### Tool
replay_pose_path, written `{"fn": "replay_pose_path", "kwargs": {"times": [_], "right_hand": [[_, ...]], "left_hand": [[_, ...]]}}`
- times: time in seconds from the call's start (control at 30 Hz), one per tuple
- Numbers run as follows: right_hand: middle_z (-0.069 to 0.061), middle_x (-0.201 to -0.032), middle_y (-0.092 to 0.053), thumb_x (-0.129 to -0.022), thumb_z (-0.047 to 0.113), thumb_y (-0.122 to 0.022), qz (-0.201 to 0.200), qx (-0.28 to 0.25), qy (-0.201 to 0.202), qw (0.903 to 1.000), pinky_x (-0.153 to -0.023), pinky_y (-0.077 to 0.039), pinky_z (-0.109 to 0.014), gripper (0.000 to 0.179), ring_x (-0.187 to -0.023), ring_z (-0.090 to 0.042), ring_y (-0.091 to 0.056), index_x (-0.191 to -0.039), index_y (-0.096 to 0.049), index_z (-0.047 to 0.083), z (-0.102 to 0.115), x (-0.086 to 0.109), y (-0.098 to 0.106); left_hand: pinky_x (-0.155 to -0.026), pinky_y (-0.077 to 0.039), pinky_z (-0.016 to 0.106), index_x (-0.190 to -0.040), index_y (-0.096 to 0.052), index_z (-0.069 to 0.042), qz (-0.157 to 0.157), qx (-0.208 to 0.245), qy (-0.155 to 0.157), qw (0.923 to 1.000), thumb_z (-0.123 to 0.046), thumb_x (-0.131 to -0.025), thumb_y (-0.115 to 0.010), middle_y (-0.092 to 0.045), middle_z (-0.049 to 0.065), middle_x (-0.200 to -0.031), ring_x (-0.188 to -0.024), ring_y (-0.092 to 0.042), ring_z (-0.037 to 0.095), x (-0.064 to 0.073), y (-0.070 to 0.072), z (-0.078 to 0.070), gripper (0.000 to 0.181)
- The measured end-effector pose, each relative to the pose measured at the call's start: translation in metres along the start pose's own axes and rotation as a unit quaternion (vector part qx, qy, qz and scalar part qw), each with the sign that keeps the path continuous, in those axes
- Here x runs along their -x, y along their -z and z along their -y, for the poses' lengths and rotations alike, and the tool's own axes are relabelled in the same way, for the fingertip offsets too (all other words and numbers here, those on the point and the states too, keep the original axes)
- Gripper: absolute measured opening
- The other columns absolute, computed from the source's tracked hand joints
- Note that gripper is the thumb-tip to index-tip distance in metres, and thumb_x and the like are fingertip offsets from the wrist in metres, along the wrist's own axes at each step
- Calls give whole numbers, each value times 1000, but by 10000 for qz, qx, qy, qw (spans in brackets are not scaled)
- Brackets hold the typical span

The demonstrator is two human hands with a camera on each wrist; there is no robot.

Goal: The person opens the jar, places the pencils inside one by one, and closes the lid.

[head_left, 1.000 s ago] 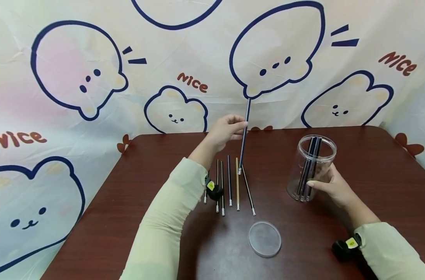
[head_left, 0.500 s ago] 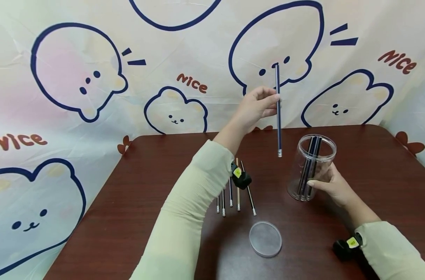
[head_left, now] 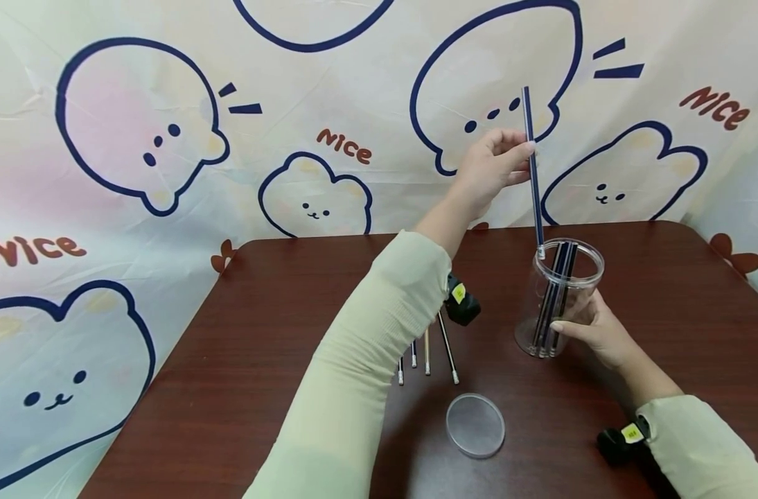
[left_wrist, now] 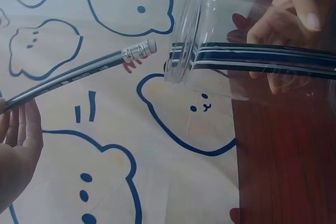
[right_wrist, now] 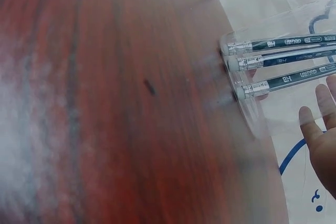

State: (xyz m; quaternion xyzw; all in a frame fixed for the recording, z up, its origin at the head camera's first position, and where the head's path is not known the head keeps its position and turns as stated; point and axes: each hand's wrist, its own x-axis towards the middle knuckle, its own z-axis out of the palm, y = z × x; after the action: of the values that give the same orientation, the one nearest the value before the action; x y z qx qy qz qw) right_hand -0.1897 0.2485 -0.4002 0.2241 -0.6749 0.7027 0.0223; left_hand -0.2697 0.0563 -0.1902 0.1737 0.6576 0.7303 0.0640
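Observation:
My left hand (head_left: 494, 166) pinches a dark blue pencil (head_left: 533, 184) near its upper part, eraser end down. That eraser end hangs at the left of the mouth of a clear jar (head_left: 585, 278); in the left wrist view the pencil's eraser (left_wrist: 152, 45) is just outside the rim (left_wrist: 181, 35). Several dark pencils (head_left: 556, 298) lean inside the jar, and the right wrist view shows their erasers (right_wrist: 252, 90) down at its base. My right hand (head_left: 597, 336) holds the jar low on its right side, thumb in front.
Several loose pencils (head_left: 447, 350) lie on the brown table (head_left: 279, 360), partly hidden behind the left forearm. A round clear lid (head_left: 475, 425) lies in front of them. A patterned cloth (head_left: 186, 173) hangs behind the table.
My left hand has carried the pencil up and to the right, from above the loose pencils to the jar's mouth. The right hand and the jar have stayed in place.

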Motion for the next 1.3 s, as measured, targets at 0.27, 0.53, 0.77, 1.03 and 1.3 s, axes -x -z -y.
{"fn": "replay_pose_path", "kwargs": {"times": [0.27,0.53,0.77,1.03,1.3], "right_hand": [[2,-112,-44,-75,-16,-51,24,-79,62,9999,-77,-39,-16,60,-98,-5,-47,-122,-30,17,-1,2,0],[-4,-119,-40,-75,-17,-51,16,0,119,9999,-81,-37,-16,63,-103,-6,-44,-125,-28,14,0,0,2],[0,-117,-41,-75,-15,-52,-29,21,31,10000,-81,-36,-15,64,-103,-5,-43,-126,-27,15,0,0,1],[2,-119,-43,-76,-16,-50,79,-153,12,9999,-82,-38,-17,67,-105,-7,-44,-130,-23,14,-1,-2,1],[3,-120,-42,-77,-16,-49,80,-111,-22,9999,-82,-38,-17,68,-107,-7,-43,-131,-22,15,-1,-2,1]], "left_hand": [[-61,-47,18,-96,-52,-1,238,-346,-46,9991,-8,-85,-53,-52,3,-82,-70,-54,9,-1,-14,14,12],[-62,-46,16,-96,-54,-4,553,-1188,-131,9913,-11,-86,-53,-53,3,-84,-74,-53,9,3,-21,32,13],[-63,-46,17,-100,-53,-4,774,-1601,-102,9840,-9,-86,-53,-53,2,-88,-76,-53,9,7,-23,45,15],[-59,-46,16,-118,-48,-17,757,-2127,-289,9738,-10,-85,-55,-53,-2,-89,-73,-53,7,2,-27,64,35],[-59,-44,15,-123,-44,-21,788,-2442,-345,9659,-11,-85,-55,-52,-4,-90,-76,-50,6,3,-29,70,41]]}}
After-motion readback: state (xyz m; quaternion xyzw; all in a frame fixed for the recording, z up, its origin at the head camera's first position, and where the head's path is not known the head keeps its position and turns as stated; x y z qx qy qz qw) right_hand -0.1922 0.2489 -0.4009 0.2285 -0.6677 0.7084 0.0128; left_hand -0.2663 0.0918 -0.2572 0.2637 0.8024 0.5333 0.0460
